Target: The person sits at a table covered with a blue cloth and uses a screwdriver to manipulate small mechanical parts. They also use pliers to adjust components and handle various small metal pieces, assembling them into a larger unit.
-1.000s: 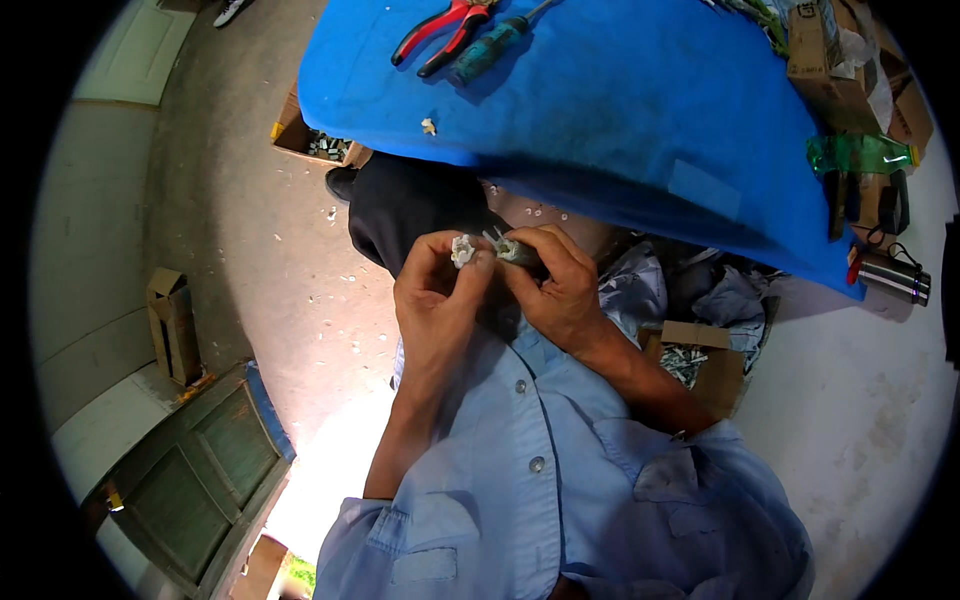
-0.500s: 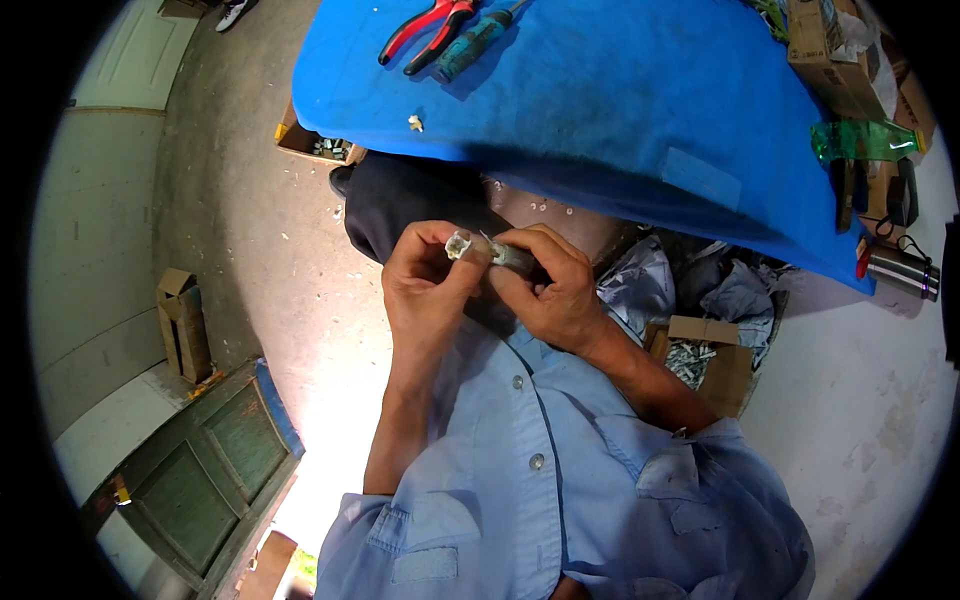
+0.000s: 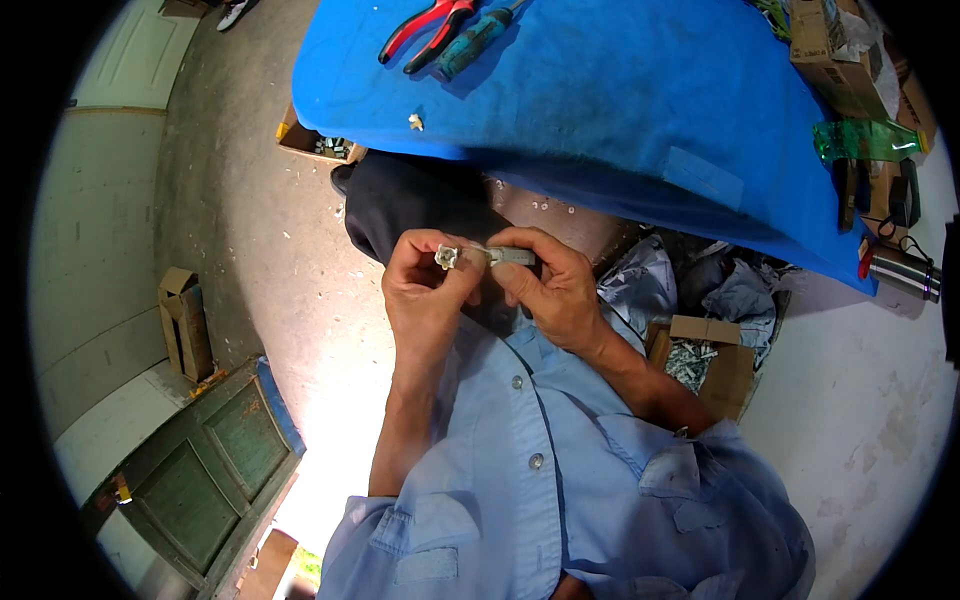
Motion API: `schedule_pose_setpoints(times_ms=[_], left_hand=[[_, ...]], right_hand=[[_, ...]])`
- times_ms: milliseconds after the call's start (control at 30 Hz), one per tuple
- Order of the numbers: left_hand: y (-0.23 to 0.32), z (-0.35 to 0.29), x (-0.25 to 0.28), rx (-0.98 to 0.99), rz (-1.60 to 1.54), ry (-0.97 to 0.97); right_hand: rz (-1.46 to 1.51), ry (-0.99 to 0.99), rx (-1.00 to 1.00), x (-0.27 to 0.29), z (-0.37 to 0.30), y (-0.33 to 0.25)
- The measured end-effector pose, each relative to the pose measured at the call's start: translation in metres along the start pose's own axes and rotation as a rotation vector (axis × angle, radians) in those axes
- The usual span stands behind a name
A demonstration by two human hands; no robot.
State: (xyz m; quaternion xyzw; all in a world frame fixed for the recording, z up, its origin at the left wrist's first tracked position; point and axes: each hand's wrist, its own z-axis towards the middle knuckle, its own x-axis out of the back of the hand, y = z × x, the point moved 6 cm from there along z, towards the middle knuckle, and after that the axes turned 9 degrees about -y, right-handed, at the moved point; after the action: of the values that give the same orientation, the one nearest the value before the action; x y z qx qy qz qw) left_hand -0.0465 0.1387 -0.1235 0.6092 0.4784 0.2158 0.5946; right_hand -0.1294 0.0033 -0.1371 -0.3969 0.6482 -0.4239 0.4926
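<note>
The person wears a light blue button-up shirt (image 3: 560, 490) with short sleeves rolled or hemmed above the elbows, leaving both forearms bare. Small pale buttons (image 3: 536, 461) run down its front placket, and a flapped chest pocket (image 3: 690, 480) sits on one side. Dark trousers (image 3: 420, 205) cover the legs.

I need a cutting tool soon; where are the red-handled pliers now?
The red-handled pliers lie at the top of the head view on the blue cloth-covered table, directly left of a teal-handled tool.
</note>
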Motion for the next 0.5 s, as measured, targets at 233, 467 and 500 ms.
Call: schedule_pose_setpoints(times_ms=[233, 467, 500], left_hand=[[-0.002, 0.000, 0.003, 0.034, 0.057, -0.002], [0.004, -0.001, 0.012, 0.124, 0.231, 0.042], [0.003, -0.002, 0.012, 0.135, 0.247, 0.044]], right_hand=[[0.045, 0.003, -0.045, 0.005, 0.003, -0.003], [0.106, 0.016, -0.088, 0.013, 0.005, -0.005], [0.129, 0.007, -0.099, 0.013, 0.005, -0.004]])
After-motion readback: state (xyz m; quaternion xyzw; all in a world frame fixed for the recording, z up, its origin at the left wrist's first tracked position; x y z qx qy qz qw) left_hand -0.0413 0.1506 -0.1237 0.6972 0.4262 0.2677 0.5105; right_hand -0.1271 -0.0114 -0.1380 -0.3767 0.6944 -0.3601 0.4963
